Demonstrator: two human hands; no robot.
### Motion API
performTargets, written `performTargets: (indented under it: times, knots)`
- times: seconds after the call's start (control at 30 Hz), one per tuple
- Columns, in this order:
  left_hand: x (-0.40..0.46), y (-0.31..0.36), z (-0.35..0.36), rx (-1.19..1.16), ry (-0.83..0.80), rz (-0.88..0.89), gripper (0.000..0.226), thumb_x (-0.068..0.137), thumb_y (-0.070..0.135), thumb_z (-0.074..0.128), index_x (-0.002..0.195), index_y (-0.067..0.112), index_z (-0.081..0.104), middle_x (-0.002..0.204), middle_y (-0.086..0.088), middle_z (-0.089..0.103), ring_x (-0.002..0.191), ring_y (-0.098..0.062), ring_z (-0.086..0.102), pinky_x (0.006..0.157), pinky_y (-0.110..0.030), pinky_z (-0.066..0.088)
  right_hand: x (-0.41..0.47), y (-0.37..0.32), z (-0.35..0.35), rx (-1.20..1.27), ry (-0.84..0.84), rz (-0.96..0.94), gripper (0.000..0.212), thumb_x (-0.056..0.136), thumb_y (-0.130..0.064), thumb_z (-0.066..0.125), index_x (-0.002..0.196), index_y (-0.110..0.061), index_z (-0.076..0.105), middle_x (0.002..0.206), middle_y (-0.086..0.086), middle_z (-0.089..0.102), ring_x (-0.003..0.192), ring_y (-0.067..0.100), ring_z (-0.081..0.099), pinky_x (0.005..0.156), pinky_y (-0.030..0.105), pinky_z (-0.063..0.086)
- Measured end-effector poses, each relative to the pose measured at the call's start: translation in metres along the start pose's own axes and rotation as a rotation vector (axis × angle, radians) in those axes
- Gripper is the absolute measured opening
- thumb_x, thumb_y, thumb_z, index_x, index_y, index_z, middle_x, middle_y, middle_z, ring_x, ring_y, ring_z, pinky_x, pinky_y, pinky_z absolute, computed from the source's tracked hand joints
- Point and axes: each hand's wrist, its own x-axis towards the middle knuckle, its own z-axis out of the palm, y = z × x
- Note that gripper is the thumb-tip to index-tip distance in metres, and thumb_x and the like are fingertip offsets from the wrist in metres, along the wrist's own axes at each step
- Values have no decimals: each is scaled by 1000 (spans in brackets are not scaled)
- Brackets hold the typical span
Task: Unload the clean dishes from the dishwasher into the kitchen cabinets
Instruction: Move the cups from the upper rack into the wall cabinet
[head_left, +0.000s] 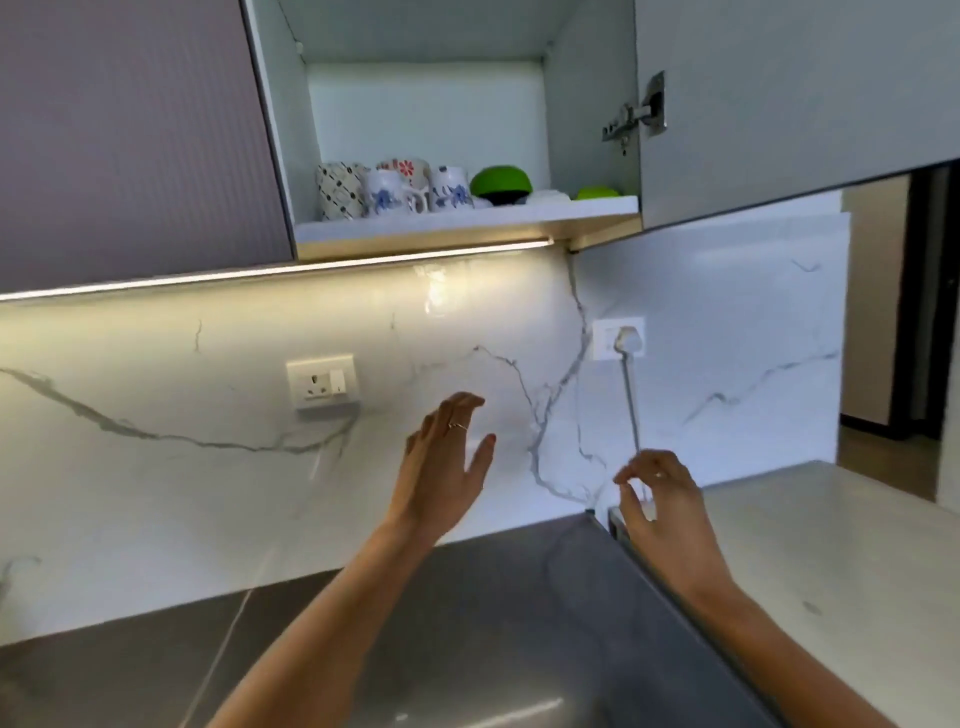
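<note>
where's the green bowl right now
In the head view, the green bowl sits upside down on the open cabinet's shelf, just right of the flowered mugs, above both hands.

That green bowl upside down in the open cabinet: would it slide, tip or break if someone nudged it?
The green bowl rests rim-down on the shelf, so it probably would not tip or roll. Its glossy surface suggests it could slide when pushed. It looks like plastic, so likely light and not fragile, though the material is uncertain. The mugs beside it leave little room leftward.
</note>
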Motion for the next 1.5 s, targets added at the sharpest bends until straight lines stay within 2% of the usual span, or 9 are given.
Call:
performTargets:
  times: [0.13, 0.27, 0.43, 0.73, 0.87, 1.0, 1.1, 1.23, 1.5]
  knots:
    - [-60, 46, 45, -88, -230, -21, 44, 95, 32, 48, 136, 20, 42, 144, 4, 41, 129, -19, 44, 101, -34, 36, -83, 30, -43, -55, -8, 228, 16, 81, 3, 61, 82, -12, 65, 95, 0, 56, 88, 24, 59, 84, 36, 48]
    - [-103, 110, 91, -204, -448, 32, 45, 97, 31, 44, 139, 20, 37, 145, 3, 39, 132, -19, 40, 105, -34, 32, -142, 58, -95, -136, -9, 344, 14, 82, 0, 58, 82, -13, 64, 94, 1, 56, 87, 20, 59, 86, 24, 41]
    - [-135, 221, 148, -331, -656, 179, 47, 96, 32, 46, 140, 17, 35, 144, 1, 37, 131, -21, 38, 102, -38, 34, -202, 106, -176, -233, -11, 516, 14, 86, -7, 53, 89, -12, 65, 102, 1, 54, 92, 17, 58, 88, 28, 45]
    - [-205, 396, 235, -322, -907, 809, 49, 98, 33, 41, 144, 17, 32, 150, 1, 30, 137, -18, 32, 109, -35, 29, -330, 190, -311, -373, 18, 912, 14, 90, -5, 52, 96, -7, 65, 104, 4, 55, 97, 21, 55, 84, 25, 43]
    - [-229, 430, 268, -172, -1014, 1185, 49, 100, 27, 36, 147, 19, 28, 154, 2, 26, 141, -17, 24, 115, -38, 17, -380, 225, -329, -344, -97, 1067, 17, 89, -3, 51, 98, -5, 66, 110, 10, 58, 102, 28, 57, 90, 38, 50]
    - [-226, 444, 313, -3, -1042, 1371, 49, 97, 18, 39, 146, 19, 30, 154, -1, 28, 142, -17, 23, 118, -39, 13, -410, 257, -315, -303, -310, 1123, 22, 88, -1, 50, 103, -3, 65, 114, 14, 57, 106, 37, 55, 93, 42, 48]
    - [-214, 434, 340, 53, -1074, 1477, 40, 93, 16, 44, 133, 15, 48, 135, -2, 52, 126, -17, 46, 112, -39, 28, -420, 280, -292, -264, -479, 1140, 27, 89, -7, 49, 112, -6, 62, 123, 12, 52, 116, 34, 49, 99, 41, 44]
    - [-198, 417, 358, 82, -1013, 1619, 9, 70, 19, 72, 78, 17, 68, 73, 3, 67, 71, -18, 64, 70, -32, 51, -421, 311, -261, -229, -706, 1113, 35, 90, -11, 48, 125, -7, 53, 131, 11, 42, 124, 33, 42, 103, 43, 42]
    - [-197, 390, 385, 4, -998, 1635, 17, 80, 21, 57, 66, 15, 63, 60, 0, 58, 58, -23, 56, 56, -32, 46, -407, 371, -229, -399, -999, 1083, 66, 89, -7, 51, 147, -4, 19, 152, 25, 12, 141, 44, 14, 114, 49, 26]
